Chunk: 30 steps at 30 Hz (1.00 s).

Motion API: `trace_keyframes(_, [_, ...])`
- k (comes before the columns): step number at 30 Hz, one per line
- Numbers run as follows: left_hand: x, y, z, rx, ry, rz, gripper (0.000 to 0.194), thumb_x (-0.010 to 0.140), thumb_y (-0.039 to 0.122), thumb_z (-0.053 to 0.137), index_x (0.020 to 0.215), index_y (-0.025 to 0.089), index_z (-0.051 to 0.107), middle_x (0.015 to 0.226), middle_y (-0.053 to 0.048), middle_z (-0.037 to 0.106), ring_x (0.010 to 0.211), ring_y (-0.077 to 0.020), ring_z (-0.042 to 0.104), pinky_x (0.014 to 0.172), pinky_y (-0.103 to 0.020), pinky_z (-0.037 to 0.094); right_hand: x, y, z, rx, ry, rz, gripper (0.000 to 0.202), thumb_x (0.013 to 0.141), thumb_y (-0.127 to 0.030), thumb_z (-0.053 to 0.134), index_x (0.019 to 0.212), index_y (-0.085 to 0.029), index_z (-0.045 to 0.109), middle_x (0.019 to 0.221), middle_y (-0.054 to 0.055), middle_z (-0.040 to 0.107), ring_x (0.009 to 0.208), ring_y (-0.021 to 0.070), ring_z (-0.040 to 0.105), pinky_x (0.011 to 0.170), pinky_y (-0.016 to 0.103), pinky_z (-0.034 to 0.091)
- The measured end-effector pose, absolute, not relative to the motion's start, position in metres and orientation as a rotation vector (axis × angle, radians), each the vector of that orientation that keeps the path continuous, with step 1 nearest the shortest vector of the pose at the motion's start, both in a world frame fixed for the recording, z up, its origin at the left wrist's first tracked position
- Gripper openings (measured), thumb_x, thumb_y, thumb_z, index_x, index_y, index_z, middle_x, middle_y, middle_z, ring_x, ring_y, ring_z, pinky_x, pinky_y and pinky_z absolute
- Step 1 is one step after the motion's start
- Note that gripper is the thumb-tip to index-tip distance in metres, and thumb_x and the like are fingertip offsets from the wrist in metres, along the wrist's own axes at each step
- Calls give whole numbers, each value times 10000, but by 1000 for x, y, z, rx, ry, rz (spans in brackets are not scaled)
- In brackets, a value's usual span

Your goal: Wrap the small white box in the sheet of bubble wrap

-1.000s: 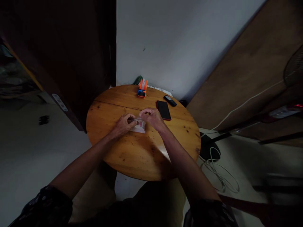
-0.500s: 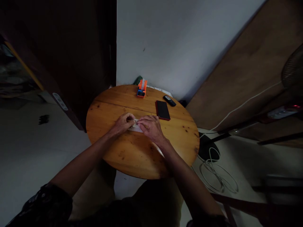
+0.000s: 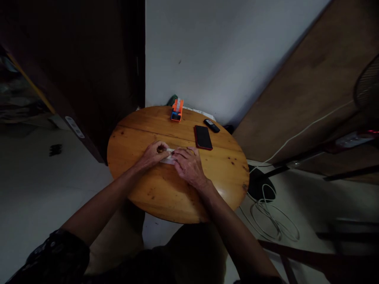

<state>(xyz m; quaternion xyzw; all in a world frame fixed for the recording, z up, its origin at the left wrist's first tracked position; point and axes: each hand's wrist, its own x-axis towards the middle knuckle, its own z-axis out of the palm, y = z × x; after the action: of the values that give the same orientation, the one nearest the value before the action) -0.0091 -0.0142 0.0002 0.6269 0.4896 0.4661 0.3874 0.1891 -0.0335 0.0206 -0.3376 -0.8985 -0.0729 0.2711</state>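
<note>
A small white strip (image 3: 168, 160), perhaps folded paper, lies on the round wooden table between my two hands. Curled round its left end, my left hand (image 3: 153, 153) pinches it between thumb and fingers. My right hand (image 3: 188, 163) covers the strip's right end, fingers bent over it and the thumb side low against the table. Both hands' fingertips nearly meet at the top of the strip. How much of it lies under the right hand is hidden, and its exact kind is too small to make out.
Beyond my right hand lie a dark phone with a red edge (image 3: 203, 137) and a small black handset (image 3: 212, 126). An orange and blue tape dispenser (image 3: 177, 110) stands at the table's (image 3: 142, 134) far edge, by the wall. A coiled white cable (image 3: 274, 221) lies on the floor at right.
My right hand has turned flatter, with its fingers spread further over the strip. A white piece seen under my right forearm no longer shows. My left hand stays almost still.
</note>
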Motion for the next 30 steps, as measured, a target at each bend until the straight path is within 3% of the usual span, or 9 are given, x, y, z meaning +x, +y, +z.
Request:
trace_keyframes(13, [-11,-13,0,1642,1255,1132,224,689,307,682,872,195,615,848,-8,631,778,-156,573,705,-282,485,189,-41,12,-939,-2443,-278,306,933,-130,539,1155,-234,721,1247,78,718,1123,257,590,1097,496,315])
trace_keyframes(26, [-12,-11,-1,1596,1224,1141,261,669,317,708,872,186,609,842,-2,614,771,-149,562,714,-280,470,186,-45,15,-893,-2435,-325,211,874,-144,577,981,-204,749,1158,97,694,1082,279,523,982,469,365])
trace_keyframes(30, [-12,-12,-2,1578,1213,1148,292,670,346,716,888,186,605,844,-5,613,759,-144,554,689,-272,462,187,-47,15,-924,-2366,-296,216,899,-167,568,1010,-207,750,1142,93,691,1069,275,528,955,461,371])
